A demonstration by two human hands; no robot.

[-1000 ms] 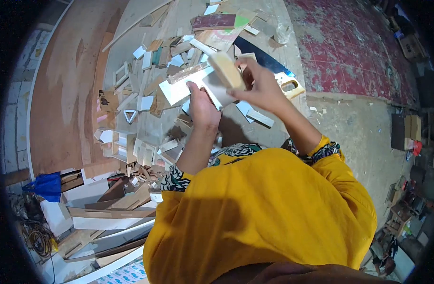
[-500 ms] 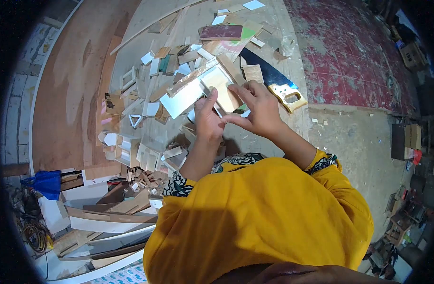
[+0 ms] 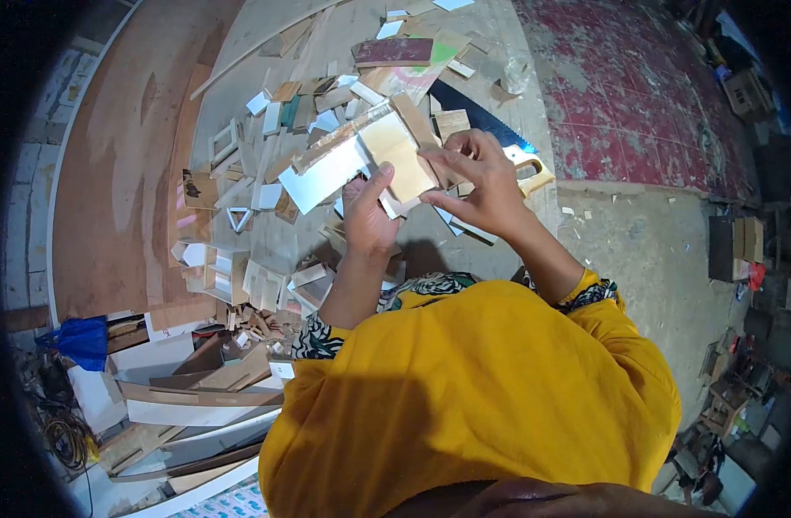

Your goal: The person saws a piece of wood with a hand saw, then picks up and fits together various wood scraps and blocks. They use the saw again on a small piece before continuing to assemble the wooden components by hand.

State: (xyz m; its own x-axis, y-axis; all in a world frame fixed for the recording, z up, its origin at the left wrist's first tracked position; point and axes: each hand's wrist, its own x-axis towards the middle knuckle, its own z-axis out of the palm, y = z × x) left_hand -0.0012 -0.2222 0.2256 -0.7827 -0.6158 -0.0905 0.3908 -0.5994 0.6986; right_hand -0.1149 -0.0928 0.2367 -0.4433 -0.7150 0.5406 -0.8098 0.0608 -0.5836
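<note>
A small pale square plywood block is gripped by the right hand and pressed against a white L-shaped laminate panel, thumb-clamped by the left hand, above the worktop near its right edge. Fit-up judged part-done; fixing remains. Blue handsaw lies beside.

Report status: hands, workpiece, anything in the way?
Left hand and right hand both grip the wooden block. White panel attached alongside. Scrap offcuts litter bench beneath.

No readable text, label or number shows anywhere.
</note>
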